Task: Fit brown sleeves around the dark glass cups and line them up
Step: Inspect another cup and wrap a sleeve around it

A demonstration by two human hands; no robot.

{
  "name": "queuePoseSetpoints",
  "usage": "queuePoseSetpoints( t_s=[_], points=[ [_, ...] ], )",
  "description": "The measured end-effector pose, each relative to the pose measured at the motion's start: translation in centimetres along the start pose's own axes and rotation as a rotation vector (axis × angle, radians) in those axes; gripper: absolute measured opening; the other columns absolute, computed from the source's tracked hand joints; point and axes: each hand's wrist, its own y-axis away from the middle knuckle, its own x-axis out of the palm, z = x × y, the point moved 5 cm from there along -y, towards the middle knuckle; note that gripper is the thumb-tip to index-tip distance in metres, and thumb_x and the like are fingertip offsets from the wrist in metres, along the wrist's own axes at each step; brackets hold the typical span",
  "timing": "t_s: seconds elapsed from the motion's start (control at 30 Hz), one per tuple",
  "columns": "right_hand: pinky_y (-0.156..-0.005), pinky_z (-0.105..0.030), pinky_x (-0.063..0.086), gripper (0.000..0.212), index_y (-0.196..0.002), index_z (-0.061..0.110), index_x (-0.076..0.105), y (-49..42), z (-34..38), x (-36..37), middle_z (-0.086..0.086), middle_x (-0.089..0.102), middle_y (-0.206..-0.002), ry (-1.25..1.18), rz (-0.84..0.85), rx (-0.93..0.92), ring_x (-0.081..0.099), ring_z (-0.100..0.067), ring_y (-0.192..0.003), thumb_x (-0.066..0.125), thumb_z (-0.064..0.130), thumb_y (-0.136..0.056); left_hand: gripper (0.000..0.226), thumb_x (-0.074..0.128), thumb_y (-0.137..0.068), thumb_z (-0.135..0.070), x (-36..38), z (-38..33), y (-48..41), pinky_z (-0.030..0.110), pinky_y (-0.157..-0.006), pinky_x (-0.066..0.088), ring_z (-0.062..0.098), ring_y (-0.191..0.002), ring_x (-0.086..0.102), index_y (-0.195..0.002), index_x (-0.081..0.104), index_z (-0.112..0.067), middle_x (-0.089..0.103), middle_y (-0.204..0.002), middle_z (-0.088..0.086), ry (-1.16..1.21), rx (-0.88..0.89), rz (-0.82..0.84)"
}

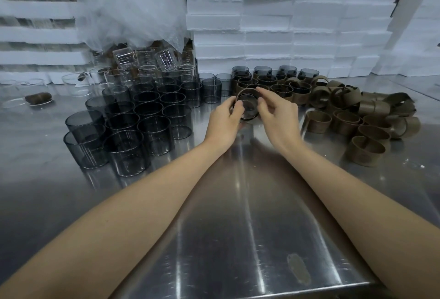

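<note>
No text can be read; faint printed marks on the clear cups [166,59] behind the dark glass cups [147,108] are too blurred.

- Table [238,227]: bare metal, smooth and glossy, with streaked reflections and one dull patch at lower right.
- Dark glass cups [152,127], left of centre: smoky see-through glass, shiny.
- Brown sleeves [366,151], at right: matt, card-like.
- White blocks [266,25], across the top: matt, grainy foam with rough edges.
- Wrapping sheet [133,6], upper left: thin, translucent, crinkled.
</note>
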Motion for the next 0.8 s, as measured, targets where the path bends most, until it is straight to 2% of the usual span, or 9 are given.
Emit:
queuePoseSetpoints(
  t_s=[0.07,0.13,0.2,0.33,0.47,0.57,0.67,0.73,0.8],
  points=[
    [-0.089,-0.029,0.052,0.028,-0.122,0.009,0.067,0.03,0.09,0.05,0.003,0.071,-0.096,0.002,0.007,0.001,0.067,-0.013,-0.09,0.051,0.011,-0.098,0.029,0.041,-0.103,-0.022,-0.01,0.11,-0.05,0.057,-0.09,0.052,0.042,-0.102,0.059,-0.109,0.063,-0.005,0.06,-0.091,0.017,-0.023,-0.001,-0.012],
    [-0.088,-0.04,0.053,0.026,-0.114,0.011,0.071,0.09,0.06,0.08,-0.004,0.074,-0.095,-0.005,0.007,0.008,0.069,-0.021,-0.091,0.051,0.011,-0.098,0.027,0.04,-0.103,-0.021,0.01,0.14,-0.12,0.058,-0.091,0.052,0.04,-0.097,0.059,-0.105,0.063,-0.006,0.057,-0.085,0.009,-0.037,-0.001,-0.016],
    [-0.087,-0.045,0.052,0.024,-0.109,0.011,0.073,0.13,-0.08,0.09,-0.008,0.075,-0.092,-0.022,0.006,0.026,0.068,-0.026,-0.091,0.052,0.012,-0.097,0.027,0.039,-0.102,-0.019,-0.01,0.03,-0.08,0.058,-0.091,0.051,0.041,-0.097,0.059,-0.106,0.063,-0.008,0.057,-0.084,0.008,-0.048,-0.002,-0.022],
    [-0.085,-0.049,0.051,0.025,-0.107,0.011,0.074,0.06,-0.28,0.06,-0.012,0.074,-0.089,-0.024,0.008,0.035,0.067,-0.032,-0.09,0.051,0.011,-0.097,0.028,0.038,-0.102,-0.016,0.1,-0.16,0.05,0.057,-0.092,0.051,0.039,-0.099,0.059,-0.114,0.063,-0.007,0.063,-0.095,0.019,-0.069,0.0,-0.027],
    [-0.086,-0.043,0.051,0.026,-0.114,0.009,0.071,-0.11,-0.38,0.22,-0.01,0.074,-0.094,-0.004,0.024,0.032,0.067,-0.026,-0.09,0.05,0.009,-0.098,0.03,0.037,-0.1,-0.011,0.15,-0.3,0.13,0.055,-0.095,0.05,0.035,-0.094,0.057,-0.118,0.06,-0.004,0.06,-0.091,0.013,-0.122,-0.011,-0.022],
    [-0.087,-0.04,0.051,0.027,-0.117,0.008,0.068,-0.18,-0.56,0.47,-0.008,0.073,-0.097,-0.006,0.042,0.033,0.066,-0.022,-0.091,0.048,0.007,-0.099,0.031,0.035,-0.099,-0.008,0.08,-0.35,0.14,0.055,-0.095,0.049,0.038,-0.1,0.058,-0.118,0.059,-0.001,0.063,-0.101,0.023,-0.169,-0.011,-0.009],
    [-0.085,-0.033,0.051,0.029,-0.12,0.005,0.066,-0.2,-0.66,0.68,-0.011,0.071,-0.099,0.009,0.073,0.012,0.065,-0.024,-0.092,0.045,0.005,-0.1,0.029,0.036,-0.099,-0.006,0.04,-0.39,0.08,0.055,-0.094,0.05,0.041,-0.099,0.058,-0.116,0.058,0.0,0.062,-0.102,0.026,-0.191,-0.002,-0.003],
    [-0.084,-0.024,0.047,0.03,-0.123,0.004,0.063,-0.25,-0.69,0.72,-0.012,0.07,-0.104,0.057,0.09,-0.019,0.065,-0.022,-0.096,0.043,0.005,-0.101,0.028,0.037,-0.098,-0.005,0.08,-0.48,0.13,0.054,-0.092,0.051,0.041,-0.091,0.057,-0.114,0.06,-0.002,0.063,-0.094,0.023,-0.197,0.015,-0.01],
    [-0.085,-0.016,0.044,0.032,-0.127,0.003,0.06,-0.28,-0.71,0.74,-0.013,0.069,-0.111,0.1,0.099,-0.049,0.063,-0.021,-0.102,0.042,0.003,-0.101,0.027,0.038,-0.096,-0.003,0.12,-0.51,0.17,0.054,-0.089,0.052,0.031,-0.075,0.052,-0.112,0.06,-0.002,0.057,-0.076,0.01,-0.203,0.04,-0.029]
  ],
)
